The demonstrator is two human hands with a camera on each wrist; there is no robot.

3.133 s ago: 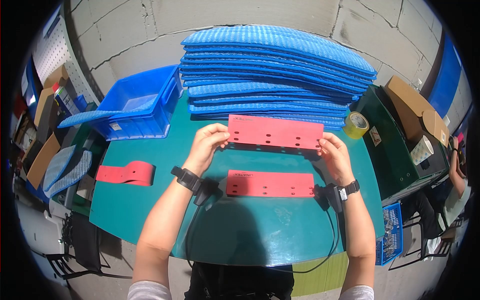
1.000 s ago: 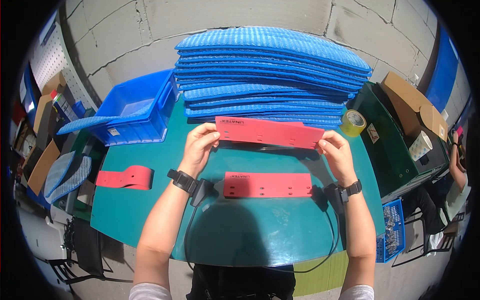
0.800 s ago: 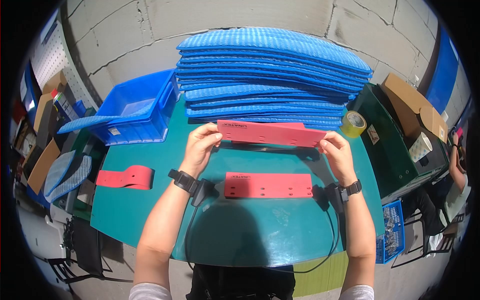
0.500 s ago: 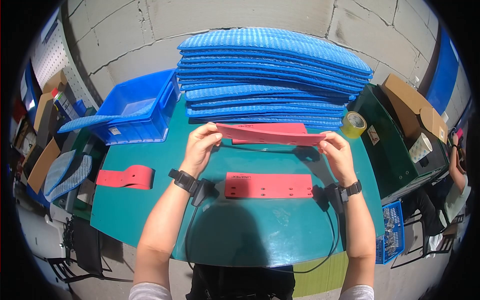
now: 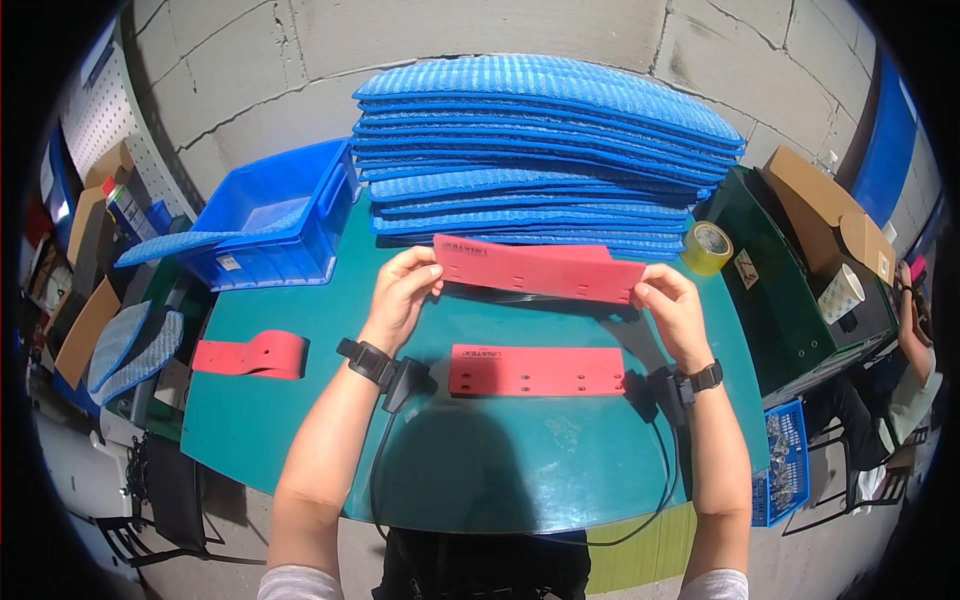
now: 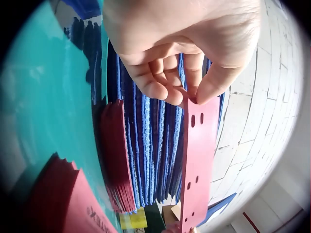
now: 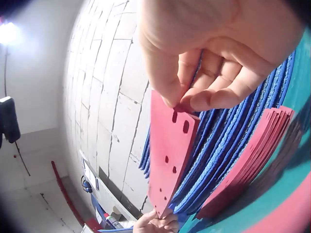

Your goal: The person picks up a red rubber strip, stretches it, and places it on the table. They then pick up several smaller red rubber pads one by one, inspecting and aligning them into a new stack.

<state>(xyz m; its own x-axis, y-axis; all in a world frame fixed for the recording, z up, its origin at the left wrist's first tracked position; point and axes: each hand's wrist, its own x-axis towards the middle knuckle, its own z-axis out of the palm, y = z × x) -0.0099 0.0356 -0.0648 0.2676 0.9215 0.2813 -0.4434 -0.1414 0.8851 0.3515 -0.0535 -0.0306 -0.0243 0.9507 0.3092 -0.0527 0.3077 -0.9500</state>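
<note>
Raised above the table, a red slotted strip point(image 5: 540, 273) spans both hands. The left hand point(image 5: 402, 295) pinches its left end between thumb and fingers; the right hand point(image 5: 675, 310) pinches its right end. In the left wrist view the left hand point(image 6: 184, 48) grips the strip point(image 6: 199, 145) by its edge beside two slots. The right wrist view has the right hand point(image 7: 214, 53) pinching the strip's other end point(image 7: 170, 141). Behind it stands a pile of red strips point(image 7: 248, 165) against the blue pads. Another red strip point(image 5: 536, 371) lies flat nearer the person.
Tall stack of blue pads point(image 5: 550, 150) at the back, tape roll point(image 5: 708, 248) at its right. At left, a blue bin point(image 5: 265, 215) with a pad across it and a folded red strip point(image 5: 250, 356). Green crate point(image 5: 790, 290) at right; another person sits beyond.
Both hands keep their hold on the strip. Its face tipped nearly edge-on half a second ago and is now turned up toward the head camera again. Compared with the earliest frame, the left hand is slightly farther left.
</note>
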